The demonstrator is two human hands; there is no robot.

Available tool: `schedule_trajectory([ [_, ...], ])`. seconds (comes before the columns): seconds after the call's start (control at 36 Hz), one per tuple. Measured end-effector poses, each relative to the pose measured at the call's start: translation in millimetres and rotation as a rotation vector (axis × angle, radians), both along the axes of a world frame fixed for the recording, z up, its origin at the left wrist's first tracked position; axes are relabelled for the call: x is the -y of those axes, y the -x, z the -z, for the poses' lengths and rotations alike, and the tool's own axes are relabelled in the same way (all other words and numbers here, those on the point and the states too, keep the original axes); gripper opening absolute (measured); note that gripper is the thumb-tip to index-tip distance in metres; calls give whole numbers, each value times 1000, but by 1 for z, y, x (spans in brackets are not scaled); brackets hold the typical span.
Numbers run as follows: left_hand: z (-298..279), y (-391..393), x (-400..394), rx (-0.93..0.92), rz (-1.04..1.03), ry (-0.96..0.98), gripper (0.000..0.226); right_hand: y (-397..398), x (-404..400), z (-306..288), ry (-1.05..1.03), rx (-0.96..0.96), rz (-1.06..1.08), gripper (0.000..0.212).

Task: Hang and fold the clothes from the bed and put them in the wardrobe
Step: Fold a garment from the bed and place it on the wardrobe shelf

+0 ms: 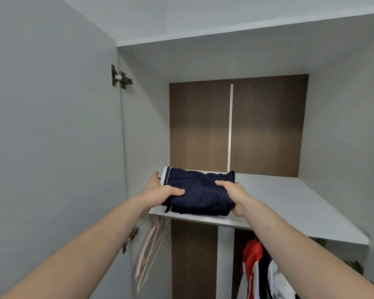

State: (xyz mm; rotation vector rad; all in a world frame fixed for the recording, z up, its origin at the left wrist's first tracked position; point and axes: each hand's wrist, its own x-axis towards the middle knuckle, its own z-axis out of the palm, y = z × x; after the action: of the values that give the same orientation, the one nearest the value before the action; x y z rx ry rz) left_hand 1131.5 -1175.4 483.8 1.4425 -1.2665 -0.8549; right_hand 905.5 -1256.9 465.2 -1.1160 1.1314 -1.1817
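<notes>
Hands come first in the head camera view. The left hand (160,189) grips the left end of a folded dark blue cloth bundle with white trim (198,192), thumb on top and fingers tucked out of sight at the side. The right hand (232,194) grips the right end the same way, thumb on top, fingers underneath. Holding both ends probably keeps the folds from falling open.

The bundle sits at the front left of the pale grey wardrobe shelf (289,201), touching it or just above it; I cannot tell which. It looks like the bundle is being set down here, close to the left wall, leaving room beside it.

Under the shelf, pale pink plastic hangers (148,253) hang on the left with nothing on them. A red, white and dark hanging garment (254,264) is on the right, partly hidden by the right arm. The rail is hidden. The bed is not in view.
</notes>
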Motion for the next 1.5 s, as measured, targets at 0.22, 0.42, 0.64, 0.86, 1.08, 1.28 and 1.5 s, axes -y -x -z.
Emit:
schedule_trajectory([
  [0.22, 27, -5, 68, -63, -96, -105, 134, -2, 68, 15, -28, -177, 73, 101],
  [0.42, 29, -3, 57, 790, -179, 141, 95, 17, 43, 20, 391, -510, -103, 71],
  [0.64, 50, 17, 87, 1173, 75, -120, 81, -5, 76, 53, 443, -795, -244, 58],
  [0.86, 71, -15, 165, 1142, 26, -86, 73, -37, 138, 66, 438, -849, -179, 65],
  [1.08, 82, -30, 240, 1004, -74, -74, 74, -71, 198, 66, 430, -904, -37, 70],
  [1.28, 93, -51, 302, 920, -103, -8, 76, -88, 250, 70, 433, -962, -15, 68],
  [1.5, 96, -62, 358, 939, -207, 56, 70, -108, 313, 74, 460, -1003, 6, 69],
])
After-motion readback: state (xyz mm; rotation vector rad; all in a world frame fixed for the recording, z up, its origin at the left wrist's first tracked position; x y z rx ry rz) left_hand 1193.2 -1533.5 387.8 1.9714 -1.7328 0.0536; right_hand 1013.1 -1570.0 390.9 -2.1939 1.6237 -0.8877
